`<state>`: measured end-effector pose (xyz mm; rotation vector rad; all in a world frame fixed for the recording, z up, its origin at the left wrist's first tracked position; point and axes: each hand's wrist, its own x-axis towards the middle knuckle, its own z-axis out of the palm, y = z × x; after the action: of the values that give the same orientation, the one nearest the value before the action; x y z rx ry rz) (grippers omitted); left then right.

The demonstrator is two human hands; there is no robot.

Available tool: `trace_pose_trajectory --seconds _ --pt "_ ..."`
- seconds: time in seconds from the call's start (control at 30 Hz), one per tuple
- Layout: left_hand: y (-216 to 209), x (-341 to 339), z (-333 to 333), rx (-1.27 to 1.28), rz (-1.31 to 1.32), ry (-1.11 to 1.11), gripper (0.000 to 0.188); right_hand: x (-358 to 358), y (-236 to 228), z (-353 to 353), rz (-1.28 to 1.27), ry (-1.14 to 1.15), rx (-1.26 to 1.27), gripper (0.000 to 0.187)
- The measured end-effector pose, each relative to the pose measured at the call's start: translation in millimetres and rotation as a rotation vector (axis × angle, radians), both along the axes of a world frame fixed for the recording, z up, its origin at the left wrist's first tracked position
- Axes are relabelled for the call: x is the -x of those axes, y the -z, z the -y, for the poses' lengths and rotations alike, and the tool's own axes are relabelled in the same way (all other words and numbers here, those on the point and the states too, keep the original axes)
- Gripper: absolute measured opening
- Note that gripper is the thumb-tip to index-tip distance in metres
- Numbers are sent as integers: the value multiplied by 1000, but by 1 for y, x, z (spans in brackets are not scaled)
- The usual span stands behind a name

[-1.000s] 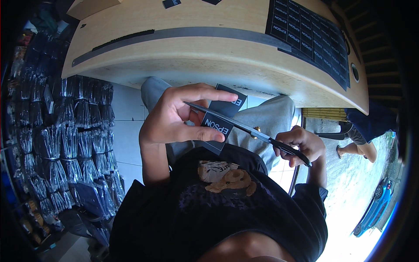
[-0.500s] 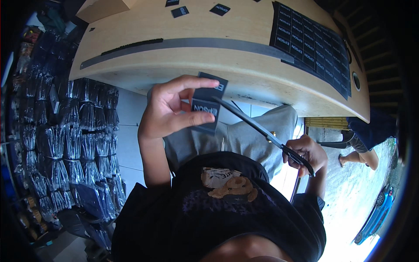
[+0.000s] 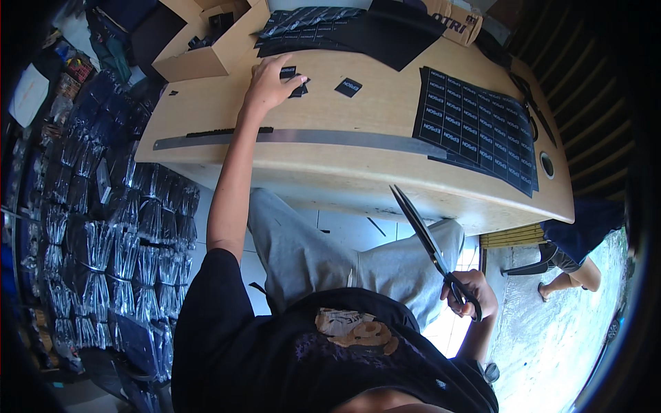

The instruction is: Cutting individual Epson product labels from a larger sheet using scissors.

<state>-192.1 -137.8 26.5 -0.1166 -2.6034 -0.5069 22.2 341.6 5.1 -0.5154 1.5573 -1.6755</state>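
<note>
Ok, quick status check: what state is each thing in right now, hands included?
Left hand: stretched out, fingertips on the small black labels on the desk.
Right hand: down by the lap, gripping scissors.
Scissors: blades slightly apart, pointing up toward the desk edge.
Label sheet: lying flat, uncut.
Metal ruler: flat along the desk.
Cardboard box: open.

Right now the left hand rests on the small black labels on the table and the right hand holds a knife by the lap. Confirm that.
Not quite: the right hand holds scissors, not a knife, as the head view shows. The left hand does rest on the small black labels on the table.
</note>
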Motion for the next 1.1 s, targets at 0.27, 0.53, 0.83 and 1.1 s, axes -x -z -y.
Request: trace_pose_trajectory --seconds 0.27,0.53,0.83,1.1 --pt "13 -3 -13 95 251 -98 69 10 15 4 -31 14 53 73" --pt "24 6 -21 -79 49 129 22 19 21 27 -64 -44 64 72" --pt "7 14 -93 27 198 344 24 8 19 14 33 -8 87 62" --pt "3 14 -84 -36 143 254 23 8 19 19 -31 54 61 70"
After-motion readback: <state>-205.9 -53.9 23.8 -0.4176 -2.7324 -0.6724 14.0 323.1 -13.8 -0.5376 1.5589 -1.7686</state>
